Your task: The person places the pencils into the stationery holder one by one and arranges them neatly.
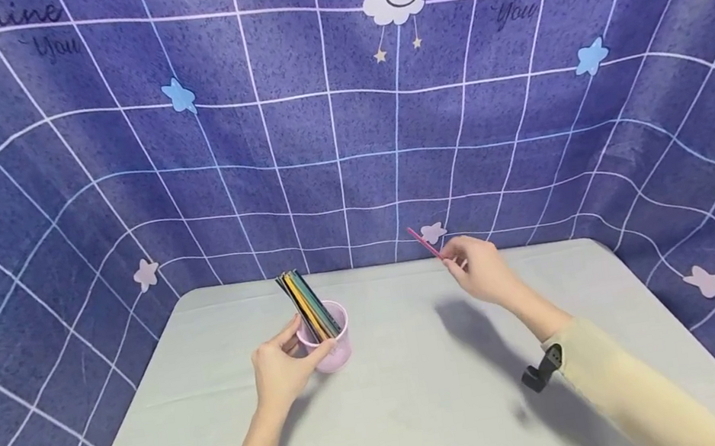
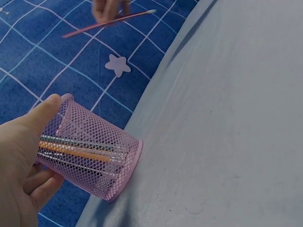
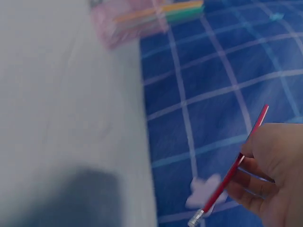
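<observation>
A pink mesh pencil cup is on the left part of the table. Several pencils in black, yellow and green lean to the left inside it. My left hand grips the cup near its rim, thumb on the near side and fingers round the far side. Raised over the right part of the table, my right hand pinches a red pencil between thumb and fingers. Its metal eraser end shows in the right wrist view, pointing down and left there.
The table has a pale grey cover. Behind it and along both sides hangs a blue-purple curtain with a grid, stars and clouds. Each sleeve carries a black wrist camera. A shadow falls under the right arm.
</observation>
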`<state>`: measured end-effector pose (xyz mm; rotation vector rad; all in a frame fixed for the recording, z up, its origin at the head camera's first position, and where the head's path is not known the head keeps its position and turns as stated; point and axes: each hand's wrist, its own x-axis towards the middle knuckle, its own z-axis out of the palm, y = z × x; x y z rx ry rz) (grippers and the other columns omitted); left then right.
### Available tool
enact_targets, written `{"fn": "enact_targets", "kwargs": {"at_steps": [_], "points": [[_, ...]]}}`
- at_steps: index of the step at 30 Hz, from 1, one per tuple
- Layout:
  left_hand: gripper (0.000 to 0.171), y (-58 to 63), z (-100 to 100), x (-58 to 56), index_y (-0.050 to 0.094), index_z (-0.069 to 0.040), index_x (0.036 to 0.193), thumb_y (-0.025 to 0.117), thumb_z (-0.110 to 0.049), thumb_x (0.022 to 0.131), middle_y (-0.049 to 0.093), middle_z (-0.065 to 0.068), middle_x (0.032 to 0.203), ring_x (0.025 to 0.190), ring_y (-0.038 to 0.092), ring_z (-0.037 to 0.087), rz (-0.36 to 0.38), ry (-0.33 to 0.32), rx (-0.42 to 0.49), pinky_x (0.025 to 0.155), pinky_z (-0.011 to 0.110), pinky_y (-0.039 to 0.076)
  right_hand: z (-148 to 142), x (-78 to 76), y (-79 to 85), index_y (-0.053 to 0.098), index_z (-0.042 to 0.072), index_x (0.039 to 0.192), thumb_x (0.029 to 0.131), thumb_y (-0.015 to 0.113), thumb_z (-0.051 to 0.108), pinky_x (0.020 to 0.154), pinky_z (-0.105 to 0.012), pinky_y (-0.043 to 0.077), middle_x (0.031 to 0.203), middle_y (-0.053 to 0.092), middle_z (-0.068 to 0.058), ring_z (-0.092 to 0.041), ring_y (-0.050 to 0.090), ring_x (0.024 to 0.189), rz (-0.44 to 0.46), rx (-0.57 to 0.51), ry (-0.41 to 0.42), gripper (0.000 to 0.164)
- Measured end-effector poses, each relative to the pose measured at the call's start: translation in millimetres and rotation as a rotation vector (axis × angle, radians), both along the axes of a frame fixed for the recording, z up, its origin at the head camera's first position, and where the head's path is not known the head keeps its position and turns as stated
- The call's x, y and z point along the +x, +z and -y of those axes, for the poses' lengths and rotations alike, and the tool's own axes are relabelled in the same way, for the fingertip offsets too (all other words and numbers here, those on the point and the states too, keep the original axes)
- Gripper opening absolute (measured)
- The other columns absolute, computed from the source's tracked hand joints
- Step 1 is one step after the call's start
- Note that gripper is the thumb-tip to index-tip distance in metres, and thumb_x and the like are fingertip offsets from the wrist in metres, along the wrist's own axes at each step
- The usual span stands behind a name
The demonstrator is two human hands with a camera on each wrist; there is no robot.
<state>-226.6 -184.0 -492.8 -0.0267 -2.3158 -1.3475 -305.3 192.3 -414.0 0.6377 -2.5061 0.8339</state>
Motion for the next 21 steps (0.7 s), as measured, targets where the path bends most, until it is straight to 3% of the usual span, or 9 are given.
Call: {"fn": "enact_targets", "kwargs": {"at_steps": [6, 11, 21], "points": [[0.078, -1.9, -0.7, -0.2, 0.071, 0.001, 0.132, 0.104, -0.029, 0.067, 0.072, 0.02, 0.132, 0.1, 0.08, 0.038, -0.008, 0.005, 0.007, 0.084, 0.036, 0.069, 44.3, 8.9, 26.5, 0.071, 0.002, 0.102, 0.099, 0.07, 0.003, 0.072, -0.028, 0.069, 0.092, 0.075, -0.011, -0.022, 0.074, 0.084, 0.049, -0.136, 0.098, 0.004], [0.078, -4.1, -1.1, -1.1, 0.072, 0.001, 0.131, 0.104, -0.03, 0.067, 0.073, 0.02, 0.131, 0.099, 0.081, 0.037, -0.016, 0.006, -0.003, 0.083, 0.035, 0.069, 77.2, 12.0, 40.2, 0.07, 0.003, 0.106, 0.101, 0.069, 0.006, 0.075, -0.029, 0.068, 0.094, 0.075, -0.009, -0.018, 0.072, 0.083, 0.048, -0.189, 0.192, 0.006], [0.078, -5.3, -0.8, -3.6, 0.072, 0.0, 0.132, 0.104, -0.03, 0.067, 0.074, 0.018, 0.13, 0.098, 0.081, 0.035, -0.025, 0.006, -0.02, 0.081, 0.027, 0.068, 127.4, 16.2, 54.7, 0.067, 0.005, 0.109, 0.101, 0.069, 0.007, 0.079, -0.029, 0.069, 0.098, 0.075, -0.009, -0.02, 0.075, 0.09, 0.065, -0.328, 0.312, 0.008]]}}
